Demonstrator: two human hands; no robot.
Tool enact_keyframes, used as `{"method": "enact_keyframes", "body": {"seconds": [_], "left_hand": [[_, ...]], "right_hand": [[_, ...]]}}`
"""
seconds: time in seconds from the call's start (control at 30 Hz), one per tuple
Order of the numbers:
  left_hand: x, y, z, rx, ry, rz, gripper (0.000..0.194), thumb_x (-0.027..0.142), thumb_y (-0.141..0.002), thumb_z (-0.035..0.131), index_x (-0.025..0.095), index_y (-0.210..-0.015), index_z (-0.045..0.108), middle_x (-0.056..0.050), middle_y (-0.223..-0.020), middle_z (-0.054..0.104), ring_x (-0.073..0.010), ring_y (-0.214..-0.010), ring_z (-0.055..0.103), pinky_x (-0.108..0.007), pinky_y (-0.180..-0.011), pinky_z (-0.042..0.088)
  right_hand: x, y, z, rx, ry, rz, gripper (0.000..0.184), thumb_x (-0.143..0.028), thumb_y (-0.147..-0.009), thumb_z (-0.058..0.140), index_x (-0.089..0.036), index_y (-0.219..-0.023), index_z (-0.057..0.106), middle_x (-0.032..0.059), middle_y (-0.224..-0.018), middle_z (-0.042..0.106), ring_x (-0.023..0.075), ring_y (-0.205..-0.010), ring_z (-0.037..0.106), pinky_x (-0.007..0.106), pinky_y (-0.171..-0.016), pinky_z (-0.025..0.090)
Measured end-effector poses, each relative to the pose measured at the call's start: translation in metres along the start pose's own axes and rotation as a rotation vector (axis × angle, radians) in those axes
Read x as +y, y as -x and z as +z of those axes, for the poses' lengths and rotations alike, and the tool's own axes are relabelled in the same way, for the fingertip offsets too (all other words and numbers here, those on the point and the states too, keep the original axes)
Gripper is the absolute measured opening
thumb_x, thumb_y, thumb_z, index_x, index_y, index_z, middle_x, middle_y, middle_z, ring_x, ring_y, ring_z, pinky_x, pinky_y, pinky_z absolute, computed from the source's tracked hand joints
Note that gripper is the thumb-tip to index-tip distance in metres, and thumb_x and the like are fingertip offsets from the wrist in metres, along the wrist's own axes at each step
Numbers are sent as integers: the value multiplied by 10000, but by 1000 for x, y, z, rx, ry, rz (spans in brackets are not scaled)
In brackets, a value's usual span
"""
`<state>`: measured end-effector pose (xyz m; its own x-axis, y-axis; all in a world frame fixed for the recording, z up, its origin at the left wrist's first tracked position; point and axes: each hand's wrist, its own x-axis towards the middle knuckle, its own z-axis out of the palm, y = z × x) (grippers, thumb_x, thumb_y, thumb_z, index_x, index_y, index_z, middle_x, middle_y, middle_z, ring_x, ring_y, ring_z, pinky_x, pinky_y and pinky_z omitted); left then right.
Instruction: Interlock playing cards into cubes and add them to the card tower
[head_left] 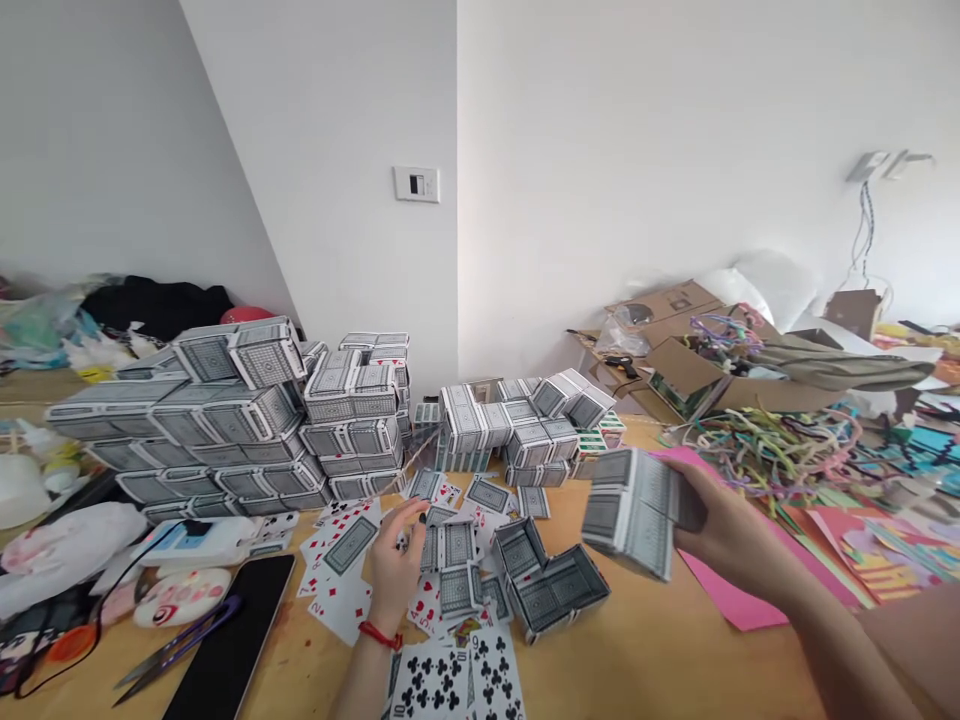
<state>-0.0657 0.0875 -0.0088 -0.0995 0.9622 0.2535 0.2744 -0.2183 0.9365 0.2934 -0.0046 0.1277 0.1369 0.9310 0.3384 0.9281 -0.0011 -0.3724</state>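
My right hand (724,530) is closed on the right side of a block of folded playing cards (637,510), holding it tilted above the table. The block's faces show grey patterned card backs; my fingers behind it are hidden. My left hand (397,565), a red string bracelet at its wrist, hovers by the loose playing cards (352,545) with fingers curved and apart, and I see nothing in them. Just right of it lie small folded-card pieces (457,560). Between my hands sits an open, L-shaped folded-card piece (555,590) with raised walls. Club cards (457,680) lie face up near the front.
Stacked card blocks (225,430) rise at the left, with more card blocks (525,420) at centre back. Scissors (180,645) and a black phone (232,640) lie front left. Pink paper (750,590), pipe cleaners (787,450) and a cardboard box (735,390) crowd the right.
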Motion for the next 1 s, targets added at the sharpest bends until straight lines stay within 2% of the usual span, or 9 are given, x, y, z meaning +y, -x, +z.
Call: {"method": "enact_keyframes", "body": {"seconds": [0.1, 0.2, 0.3, 0.4, 0.57, 0.7, 0.8, 0.9, 1.0], "left_hand": [[15, 6, 7, -132, 178, -42, 299, 363, -766, 495, 210, -993, 618, -86, -1039, 623, -246, -1014, 546, -365, -884, 423], [28, 10, 11, -239, 400, -86, 379, 422, -762, 501, 192, -1050, 586, -114, -1048, 608, -239, -886, 584, -369, -810, 457], [40, 13, 10, -383, 620, -177, 553, 519, -783, 416, 260, -1271, 392, -109, -1179, 534, -220, -857, 586, -350, -711, 485], [48, 14, 4, -454, 701, -222, 645, 528, -745, 469, 303, -1324, 296, -83, -1202, 521, -236, -951, 563, -341, -744, 473], [51, 10, -7, -444, 616, -360, 635, 314, -658, 581, 262, -1263, 393, -65, -1117, 584, -271, -965, 562, -357, -761, 468], [49, 4, -11, -368, 563, -382, 638, 307, -612, 570, 259, -1228, 407, -55, -1107, 594, -269, -908, 588, -361, -727, 485], [47, 3, -13, -356, 585, -405, 640, 325, -619, 566, 267, -1234, 397, -59, -1083, 608, -261, -854, 609, -352, -685, 492], [42, 1, -16, -319, 676, -451, 587, 314, -600, 574, 241, -1174, 473, -60, -968, 649, -258, -768, 626, -351, -638, 488], [39, 0, -21, -221, 749, -535, 364, 321, -576, 574, 194, -914, 616, -36, -674, 659, -230, -596, 618, -330, -555, 466]], "right_hand": [[-44, -22, 3, -164, -72, -203, 591, -201, -627, 535, -240, -1212, 454, 75, -1233, 485, 244, -1087, 491, 330, -859, 425], [-87, -32, 16, -232, -136, -310, 639, -148, -622, 509, -256, -1246, 425, 54, -1233, 475, 226, -1103, 477, 316, -886, 416], [-121, -37, 33, -294, -202, -399, 708, -123, -588, 528, -176, -1279, 382, 91, -1195, 510, 244, -1110, 458, 349, -922, 396], [-144, -38, 52, -326, -246, -493, 678, -90, -563, 541, -107, -1233, 439, 114, -1164, 548, 256, -1085, 480, 347, -927, 408], [-161, -32, 78, -248, -222, -600, 691, 2, -540, 541, -199, -1200, 497, 44, -1174, 574, 232, -1083, 515, 276, -911, 437], [-157, -37, 78, -355, -293, -591, 690, -113, -616, 627, -243, -1263, 425, 23, -1246, 517, 204, -1131, 488, 264, -941, 408], [-136, -66, 66, -375, -344, -578, 616, -249, -705, 603, -232, -1282, 389, 32, -1278, 479, 186, -1160, 456, 289, -981, 356], [-92, -116, 56, -111, -261, -445, 496, -282, -744, 540, -189, -1222, 444, 63, -1210, 523, 205, -1130, 464, 358, -978, 336], [-33, -167, 58, 100, -57, -278, 560, -233, -689, 544, -148, -1231, 432, 110, -1241, 482, 269, -1195, 367, 428, -996, 268]]}}
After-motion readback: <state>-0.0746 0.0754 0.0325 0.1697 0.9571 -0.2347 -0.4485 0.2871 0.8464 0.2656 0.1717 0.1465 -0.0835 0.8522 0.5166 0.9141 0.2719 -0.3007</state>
